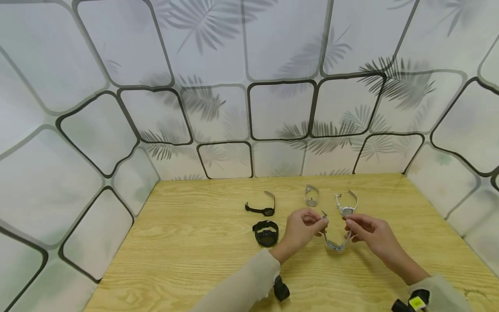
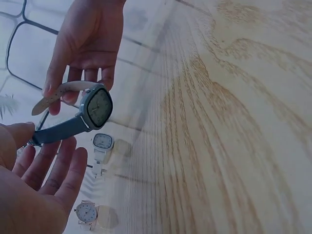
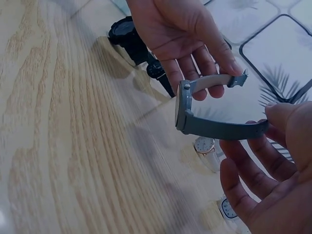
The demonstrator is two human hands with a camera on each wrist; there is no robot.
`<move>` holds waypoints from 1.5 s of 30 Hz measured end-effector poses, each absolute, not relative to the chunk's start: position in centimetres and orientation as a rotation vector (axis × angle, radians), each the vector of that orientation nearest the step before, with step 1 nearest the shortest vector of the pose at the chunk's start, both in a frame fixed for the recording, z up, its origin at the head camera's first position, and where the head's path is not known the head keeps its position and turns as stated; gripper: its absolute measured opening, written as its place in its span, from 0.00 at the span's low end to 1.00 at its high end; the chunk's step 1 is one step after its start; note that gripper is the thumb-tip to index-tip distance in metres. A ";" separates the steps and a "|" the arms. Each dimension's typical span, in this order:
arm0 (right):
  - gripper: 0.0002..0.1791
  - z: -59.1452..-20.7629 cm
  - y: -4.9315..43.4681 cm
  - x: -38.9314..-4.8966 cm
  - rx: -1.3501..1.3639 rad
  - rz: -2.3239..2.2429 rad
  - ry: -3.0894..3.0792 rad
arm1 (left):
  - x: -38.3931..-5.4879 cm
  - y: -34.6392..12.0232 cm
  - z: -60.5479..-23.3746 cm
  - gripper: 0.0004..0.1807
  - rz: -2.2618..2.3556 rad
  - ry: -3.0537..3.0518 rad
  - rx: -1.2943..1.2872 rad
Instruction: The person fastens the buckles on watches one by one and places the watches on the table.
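Observation:
A wristwatch with a grey-blue strap (image 1: 334, 246) is held up over the table by both hands, its strap unbuckled and its square-ish face (image 2: 99, 107) hanging lowest in the head view. My left hand (image 1: 302, 229) pinches the buckle end between thumb and fingers. The other strap end, with the holes, is pinched by my right hand (image 1: 374, 238). Just beyond the right hand stands a white watch (image 1: 347, 210). A small round-faced watch with a pale strap (image 1: 311, 202) is behind the left hand.
Left of my left hand, a chunky black watch (image 1: 267, 237) and a slimmer black watch (image 1: 268, 211) rest on the wooden table (image 1: 187, 242). Leaf-patterned panels (image 1: 280, 108) wall in the table at the back and both sides.

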State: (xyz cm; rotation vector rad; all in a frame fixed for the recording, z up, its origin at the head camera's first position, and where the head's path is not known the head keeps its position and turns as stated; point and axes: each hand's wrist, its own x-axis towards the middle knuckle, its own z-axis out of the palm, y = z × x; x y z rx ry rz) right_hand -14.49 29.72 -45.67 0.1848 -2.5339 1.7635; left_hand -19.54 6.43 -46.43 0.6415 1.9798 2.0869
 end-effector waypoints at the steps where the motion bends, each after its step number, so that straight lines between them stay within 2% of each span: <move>1: 0.25 -45.7 29.7 -14.4 0.193 1.750 -2.537 | -19.5 6.4 -46.4 0.06 2.089 1.964 0.627; 11: 0.23 -45.9 29.7 -14.1 0.216 1.673 -2.548 | -19.4 6.2 -46.3 0.12 2.093 1.907 0.583; 20: 0.20 -45.6 29.3 -14.0 0.223 1.616 -2.583 | -19.8 6.4 -46.8 0.10 2.131 1.867 0.546; 34: 0.15 -44.9 28.9 -14.4 0.378 1.472 -2.672 | -20.2 5.6 -46.6 0.06 1.934 2.083 0.800; 45: 0.13 -45.3 28.4 -14.8 0.440 1.429 -2.666 | -20.0 5.5 -46.6 0.09 1.919 2.125 0.817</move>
